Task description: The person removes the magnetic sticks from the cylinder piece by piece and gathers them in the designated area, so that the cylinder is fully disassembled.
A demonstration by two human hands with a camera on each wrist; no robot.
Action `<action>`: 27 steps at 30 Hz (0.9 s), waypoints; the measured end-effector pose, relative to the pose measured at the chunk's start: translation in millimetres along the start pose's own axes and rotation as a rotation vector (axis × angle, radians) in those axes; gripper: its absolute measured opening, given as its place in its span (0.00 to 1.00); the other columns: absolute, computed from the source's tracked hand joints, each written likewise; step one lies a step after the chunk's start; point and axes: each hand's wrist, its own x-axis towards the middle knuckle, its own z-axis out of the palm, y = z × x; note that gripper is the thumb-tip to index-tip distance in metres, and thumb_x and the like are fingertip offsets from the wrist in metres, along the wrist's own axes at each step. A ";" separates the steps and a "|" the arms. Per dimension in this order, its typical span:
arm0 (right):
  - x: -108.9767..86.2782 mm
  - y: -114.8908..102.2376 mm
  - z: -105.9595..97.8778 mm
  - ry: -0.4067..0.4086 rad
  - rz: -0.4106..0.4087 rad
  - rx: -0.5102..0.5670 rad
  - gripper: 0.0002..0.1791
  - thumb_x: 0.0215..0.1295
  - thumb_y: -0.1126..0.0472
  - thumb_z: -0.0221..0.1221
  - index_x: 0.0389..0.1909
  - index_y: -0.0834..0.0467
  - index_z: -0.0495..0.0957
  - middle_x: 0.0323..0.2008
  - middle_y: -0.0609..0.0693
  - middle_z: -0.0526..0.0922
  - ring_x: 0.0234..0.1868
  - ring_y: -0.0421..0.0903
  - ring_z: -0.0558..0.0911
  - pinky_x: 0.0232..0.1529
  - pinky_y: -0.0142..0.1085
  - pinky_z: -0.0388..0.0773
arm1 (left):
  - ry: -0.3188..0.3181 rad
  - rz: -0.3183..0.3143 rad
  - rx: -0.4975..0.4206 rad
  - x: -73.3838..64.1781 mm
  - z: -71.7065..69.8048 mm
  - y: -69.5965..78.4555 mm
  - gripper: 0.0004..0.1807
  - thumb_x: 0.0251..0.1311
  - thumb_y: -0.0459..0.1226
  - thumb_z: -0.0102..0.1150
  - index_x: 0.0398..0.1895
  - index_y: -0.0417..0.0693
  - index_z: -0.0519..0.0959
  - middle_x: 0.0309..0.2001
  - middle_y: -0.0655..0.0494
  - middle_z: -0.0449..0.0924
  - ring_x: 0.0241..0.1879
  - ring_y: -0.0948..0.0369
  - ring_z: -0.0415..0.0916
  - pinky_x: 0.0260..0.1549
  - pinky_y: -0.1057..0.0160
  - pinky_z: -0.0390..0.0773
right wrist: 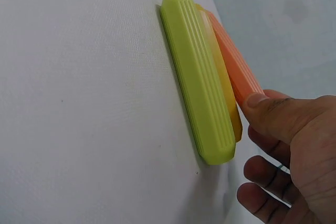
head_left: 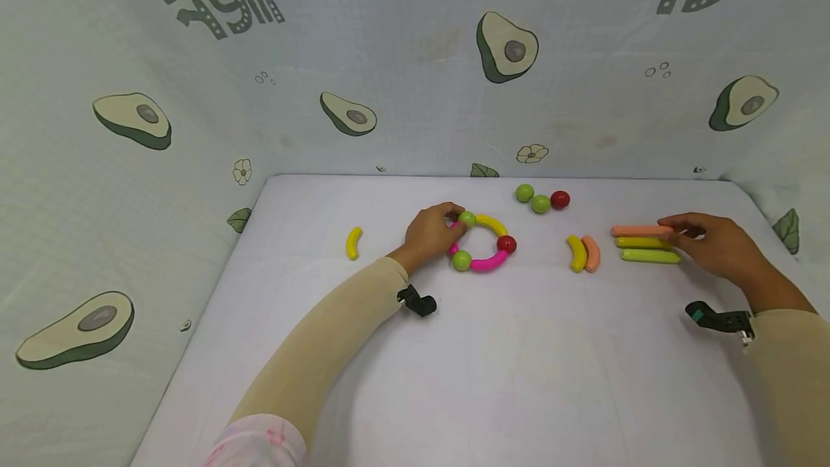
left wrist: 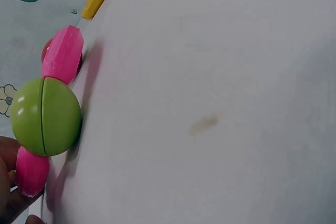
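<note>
My left hand (head_left: 433, 231) pinches the left side of a toy ring at a pink curved piece (left wrist: 32, 171). Curved pink and yellow pieces (head_left: 491, 223) make up the ring, joined by green balls (head_left: 462, 260) and a red ball (head_left: 507, 244). Over at the right, the thumb and forefinger of my right hand (head_left: 716, 247) pinch the end of an orange stick (right wrist: 233, 59). Beside that lie a yellow stick (head_left: 638, 243) and a ribbed green stick (right wrist: 197, 77), roughly parallel on the table. The other right fingers are loosely bent below the sticks.
Two green balls (head_left: 524, 193) and a red ball (head_left: 560, 199) sit near the table's back edge. A yellow curved piece (head_left: 576, 254) and an orange one (head_left: 591, 254) lie left of the sticks. Another yellow curved piece (head_left: 353, 243) lies at the left.
</note>
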 end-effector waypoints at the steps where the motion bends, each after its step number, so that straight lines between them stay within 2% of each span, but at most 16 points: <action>1: -0.2 0.3 0.5 0.000 0.004 0.002 0.31 0.79 0.44 0.52 0.65 0.67 0.71 0.55 0.75 0.70 0.52 0.71 0.69 0.41 0.62 0.71 | 0.000 0.000 0.002 0.0 0.0 -0.1 0.19 0.68 0.48 0.64 0.60 0.57 0.82 0.51 0.64 0.84 0.35 0.65 0.75 0.34 0.66 0.73; 6: -0.7 2.4 2.5 -0.002 0.018 0.010 0.35 0.79 0.39 0.48 0.65 0.67 0.71 0.57 0.75 0.68 0.53 0.72 0.67 0.45 0.67 0.69 | -0.002 0.001 0.010 0.1 0.1 0.0 0.19 0.68 0.48 0.64 0.60 0.57 0.82 0.51 0.64 0.84 0.35 0.66 0.75 0.35 0.67 0.73; 12: -0.2 4.6 3.6 0.007 0.030 0.016 0.26 0.82 0.49 0.46 0.63 0.67 0.72 0.59 0.76 0.68 0.55 0.74 0.66 0.48 0.70 0.65 | 0.001 0.003 0.005 0.1 0.1 -0.2 0.19 0.68 0.48 0.64 0.60 0.57 0.82 0.51 0.63 0.84 0.33 0.65 0.75 0.33 0.67 0.73; 17: 0.6 2.1 7.5 0.034 0.026 0.017 0.24 0.82 0.52 0.45 0.62 0.67 0.73 0.58 0.76 0.68 0.55 0.73 0.67 0.48 0.70 0.66 | 0.004 0.004 0.009 0.0 -0.1 0.3 0.20 0.68 0.48 0.64 0.60 0.57 0.82 0.52 0.63 0.84 0.33 0.66 0.74 0.33 0.67 0.73; 22: 1.8 -12.2 11.4 0.072 0.022 0.016 0.22 0.81 0.55 0.46 0.62 0.68 0.73 0.56 0.75 0.69 0.53 0.72 0.68 0.46 0.68 0.69 | 0.002 0.008 0.012 0.0 -0.1 0.0 0.20 0.69 0.49 0.64 0.61 0.57 0.81 0.52 0.63 0.84 0.34 0.65 0.75 0.33 0.67 0.73; 27: 3.7 -38.0 17.3 0.100 0.001 0.017 0.21 0.81 0.58 0.49 0.62 0.68 0.73 0.57 0.75 0.69 0.55 0.73 0.67 0.52 0.69 0.69 | 0.003 0.017 0.004 -0.8 -0.2 -2.2 0.20 0.69 0.49 0.64 0.61 0.57 0.81 0.53 0.64 0.84 0.42 0.65 0.77 0.39 0.67 0.74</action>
